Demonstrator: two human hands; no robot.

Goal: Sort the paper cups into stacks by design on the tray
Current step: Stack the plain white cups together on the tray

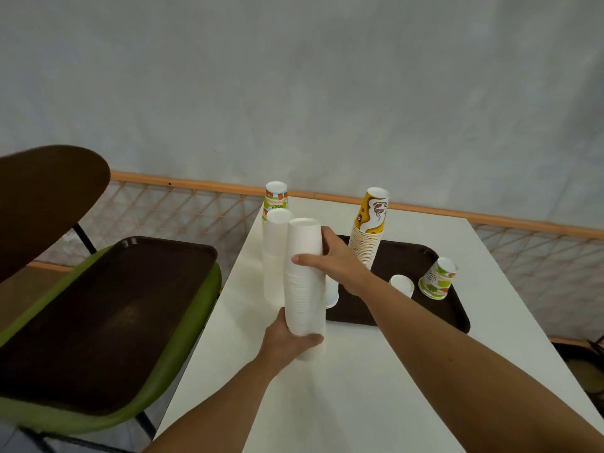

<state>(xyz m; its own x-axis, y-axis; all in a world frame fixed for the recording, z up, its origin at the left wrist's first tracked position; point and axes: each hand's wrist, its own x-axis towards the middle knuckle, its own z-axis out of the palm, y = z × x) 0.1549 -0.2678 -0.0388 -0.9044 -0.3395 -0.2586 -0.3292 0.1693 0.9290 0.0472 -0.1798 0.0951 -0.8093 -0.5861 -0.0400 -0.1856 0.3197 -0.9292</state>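
Two hands on one thing: a tall stack of plain white paper cups [304, 279], nested bottoms-up and leaning a little. The left hand [287, 338] wraps around the wide bottom end. Between those fingers and some blur, I can't tell if the stack touches the white table [359, 387]. The right hand [333, 256] curls round it higher up.

Just past the hands is a second white cup stack [276, 253] with its base hidden. Behind it only the top of a green-and-orange patterned cup stack [276, 197] pokes out.

Right of the right hand sits a dark brown plastic tray [411, 256], its left end covered by the held stack. It carries a yellow cup stack with a brown swirl print [369, 223], a lone white cup [401, 284] and a lone green-patterned cup [438, 278], both upside down. The print on that last one is too small to read.
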